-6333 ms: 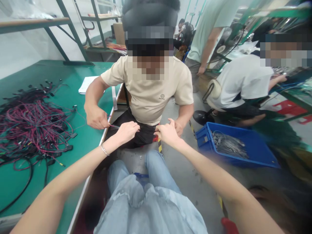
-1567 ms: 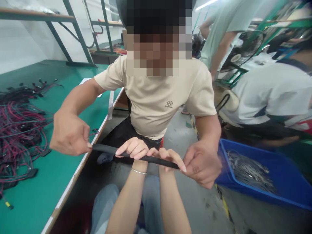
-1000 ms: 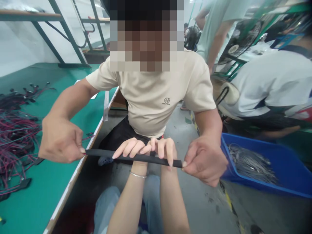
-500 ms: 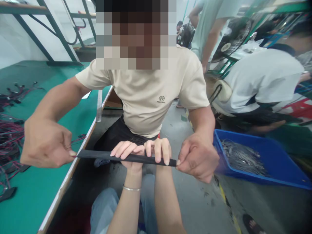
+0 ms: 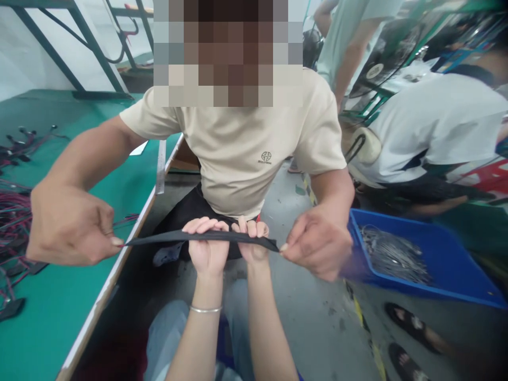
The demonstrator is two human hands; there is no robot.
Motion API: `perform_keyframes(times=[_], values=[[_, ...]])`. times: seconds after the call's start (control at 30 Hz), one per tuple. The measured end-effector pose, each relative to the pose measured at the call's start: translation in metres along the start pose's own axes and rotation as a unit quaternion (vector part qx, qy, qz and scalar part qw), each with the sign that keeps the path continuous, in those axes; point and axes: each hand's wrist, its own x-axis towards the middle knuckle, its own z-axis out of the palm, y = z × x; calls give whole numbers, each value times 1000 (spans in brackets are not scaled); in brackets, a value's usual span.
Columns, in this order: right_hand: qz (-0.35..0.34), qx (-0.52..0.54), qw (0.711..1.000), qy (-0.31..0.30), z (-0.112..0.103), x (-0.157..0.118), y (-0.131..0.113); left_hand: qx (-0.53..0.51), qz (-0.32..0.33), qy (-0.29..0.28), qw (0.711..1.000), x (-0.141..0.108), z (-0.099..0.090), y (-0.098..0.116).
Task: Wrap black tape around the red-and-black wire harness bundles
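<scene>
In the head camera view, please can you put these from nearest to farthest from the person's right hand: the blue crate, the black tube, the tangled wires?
1. The black tube: touching, under the fingers of the right hand.
2. The blue crate: to the right, on the floor.
3. The tangled wires: at the far left, on the green bench.

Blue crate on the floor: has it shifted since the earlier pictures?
No, not visibly: the blue crate still sits right beside the yellow floor stripe, though the head view has swung.
</scene>
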Motion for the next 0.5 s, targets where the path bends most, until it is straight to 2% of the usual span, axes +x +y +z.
perform_keyframes(times=[0.13, 0.23, 0.3, 0.4, 0.47, 0.5], values=[[2, 44, 998, 46, 6, -25, 10, 16, -21, 25, 999, -3, -1, 7], [-5, 52, 997, 49, 6, -35, 2, 37, -10, 38, 999, -10, 3, 8], [11, 46, 999, 21, 4, -37, -10, 48, 0, 51, 998, -14, 8, 8], [41, 5, 997, -62, -4, -31, -28, 65, 2, 64, 996, -17, 13, 8], [-4, -89, 990, -107, -12, -19, -33, 77, -4, 60, 995, -18, 15, 8], [-49, -142, 983, -106, -17, -11, -33, 81, -7, 58, 995, -18, 15, 8]])
